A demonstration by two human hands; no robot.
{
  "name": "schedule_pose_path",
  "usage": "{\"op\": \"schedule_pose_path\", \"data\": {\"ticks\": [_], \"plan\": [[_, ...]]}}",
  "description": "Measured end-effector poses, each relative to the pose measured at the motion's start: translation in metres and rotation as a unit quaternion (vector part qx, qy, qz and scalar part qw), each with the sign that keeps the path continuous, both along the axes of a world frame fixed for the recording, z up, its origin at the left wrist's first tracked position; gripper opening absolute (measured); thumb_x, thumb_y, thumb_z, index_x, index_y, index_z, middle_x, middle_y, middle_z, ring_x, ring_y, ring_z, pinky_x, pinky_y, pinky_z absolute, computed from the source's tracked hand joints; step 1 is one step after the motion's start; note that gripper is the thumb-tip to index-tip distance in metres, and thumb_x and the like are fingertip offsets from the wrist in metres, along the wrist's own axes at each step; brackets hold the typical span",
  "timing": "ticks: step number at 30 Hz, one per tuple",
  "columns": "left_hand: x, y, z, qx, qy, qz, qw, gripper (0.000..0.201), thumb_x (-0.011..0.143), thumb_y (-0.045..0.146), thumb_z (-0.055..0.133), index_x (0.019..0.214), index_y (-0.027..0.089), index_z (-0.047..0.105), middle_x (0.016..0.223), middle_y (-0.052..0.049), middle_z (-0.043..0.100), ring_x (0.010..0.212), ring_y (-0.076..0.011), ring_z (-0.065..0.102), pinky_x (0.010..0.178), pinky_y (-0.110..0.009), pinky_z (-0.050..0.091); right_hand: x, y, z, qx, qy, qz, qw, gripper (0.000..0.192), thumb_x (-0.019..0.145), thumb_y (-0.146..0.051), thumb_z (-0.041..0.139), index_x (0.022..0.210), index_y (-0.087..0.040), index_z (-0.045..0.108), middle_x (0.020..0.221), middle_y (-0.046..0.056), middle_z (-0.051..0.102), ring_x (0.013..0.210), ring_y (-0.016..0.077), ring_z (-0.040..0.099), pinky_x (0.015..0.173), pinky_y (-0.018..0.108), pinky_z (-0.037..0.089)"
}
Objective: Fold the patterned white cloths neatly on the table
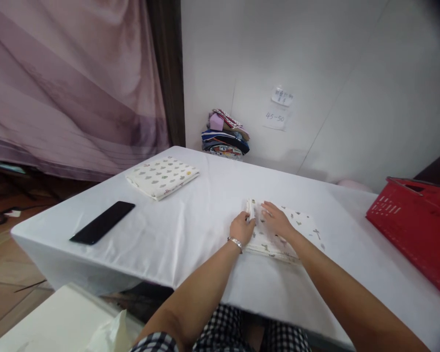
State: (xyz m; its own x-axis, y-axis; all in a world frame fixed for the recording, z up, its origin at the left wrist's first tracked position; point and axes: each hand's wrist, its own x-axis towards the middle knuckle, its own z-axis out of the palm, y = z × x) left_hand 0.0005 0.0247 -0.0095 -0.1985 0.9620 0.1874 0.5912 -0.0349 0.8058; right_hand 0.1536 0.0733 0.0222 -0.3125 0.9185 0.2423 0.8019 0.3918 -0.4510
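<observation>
A folded white cloth with small printed shapes (300, 230) lies on the white table (190, 215) in front of me. My left hand (242, 227), with a silver bracelet at the wrist, pinches the cloth's left edge and lifts it a little. My right hand (275, 219) rests flat on top of the cloth, fingers spread, just right of the left hand.
A second folded printed cloth (162, 177) lies at the table's far left, with a black phone (102, 222) nearer the left edge. A stack of folded clothes (225, 134) stands against the wall. A red basket (418, 230) sits at the right.
</observation>
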Motion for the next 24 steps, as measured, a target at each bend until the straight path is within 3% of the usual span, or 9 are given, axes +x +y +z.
{"op": "schedule_pose_path", "data": {"ticks": [3,7,11,15,20,24], "plan": [[-0.001,-0.002,0.003,-0.007,0.009,-0.007,1.000,0.024,0.078,0.032,0.054,0.098,0.020,0.057,0.084,-0.004,0.065,0.079,-0.0181,0.060,0.070,-0.028,0.043,-0.027,0.035,-0.001,0.002,-0.033,-0.049,0.998,0.039,0.085,-0.022,0.039,0.121,-0.017,0.054,0.132,0.007,0.047,0.126,0.0197,0.037,0.105,0.038,0.029],[-0.001,-0.005,0.006,-0.012,0.024,-0.017,1.000,0.027,0.078,0.033,0.054,0.102,0.021,0.053,0.084,-0.004,0.065,0.077,-0.0188,0.061,0.066,-0.028,0.042,-0.044,0.055,-0.002,-0.038,-0.070,-0.078,0.994,0.035,0.088,-0.025,0.037,0.116,-0.018,0.057,0.123,0.007,0.056,0.115,0.0179,0.049,0.096,0.030,0.036],[0.001,-0.005,0.006,-0.024,0.033,-0.012,0.999,0.029,0.079,0.033,0.054,0.105,0.021,0.049,0.089,-0.004,0.065,0.083,-0.0185,0.061,0.069,-0.027,0.042,-0.045,0.058,-0.002,-0.049,-0.085,-0.074,0.992,0.029,0.086,-0.028,0.040,0.101,-0.022,0.064,0.109,0.003,0.064,0.103,0.0165,0.056,0.085,0.024,0.040],[0.002,-0.005,0.007,-0.036,0.050,-0.012,0.998,0.025,0.081,0.034,0.052,0.103,0.021,0.050,0.090,-0.003,0.065,0.084,-0.0180,0.061,0.069,-0.026,0.041,-0.046,0.058,0.008,-0.040,-0.095,-0.115,0.988,0.034,0.088,-0.031,0.036,0.094,-0.018,0.066,0.105,0.008,0.064,0.100,0.0176,0.056,0.079,0.024,0.038],[0.002,-0.006,0.008,-0.036,0.073,-0.016,0.997,0.024,0.081,0.034,0.051,0.101,0.022,0.049,0.084,-0.002,0.064,0.080,-0.0179,0.061,0.067,-0.026,0.040,-0.059,0.055,0.027,-0.126,-0.140,-0.137,0.973,0.042,0.079,-0.052,0.044,0.085,-0.016,0.066,0.086,0.010,0.067,0.079,0.0201,0.061,0.063,0.025,0.039],[0.001,-0.007,0.010,-0.038,0.081,-0.015,0.996,0.024,0.081,0.034,0.052,0.101,0.021,0.049,0.083,-0.002,0.064,0.080,-0.0176,0.061,0.066,-0.026,0.039,-0.065,0.054,0.029,-0.173,-0.147,-0.118,0.967,0.022,0.068,-0.030,0.059,0.082,-0.014,0.066,0.079,0.010,0.067,0.073,0.0201,0.062,0.059,0.024,0.039]]}}
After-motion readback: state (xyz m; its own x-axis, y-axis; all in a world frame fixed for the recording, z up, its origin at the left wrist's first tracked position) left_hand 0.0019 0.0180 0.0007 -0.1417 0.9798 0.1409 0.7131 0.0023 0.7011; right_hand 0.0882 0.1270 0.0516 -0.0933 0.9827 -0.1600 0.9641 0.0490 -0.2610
